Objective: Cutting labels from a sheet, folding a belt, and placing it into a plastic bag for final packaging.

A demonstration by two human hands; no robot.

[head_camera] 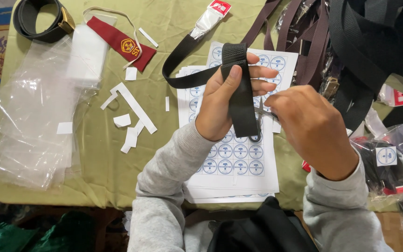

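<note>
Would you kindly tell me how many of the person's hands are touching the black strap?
1. The left hand grips the folded black strap. The right hand is beside it holding small scissors; any contact there is hidden.

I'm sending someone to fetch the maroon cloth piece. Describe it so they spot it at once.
Start at the olive-green tablecloth and look to its far left corner, beside the coiled black belt. The maroon cloth piece lies there on a white packet. It alone is dark red, with a round gold emblem.
</note>
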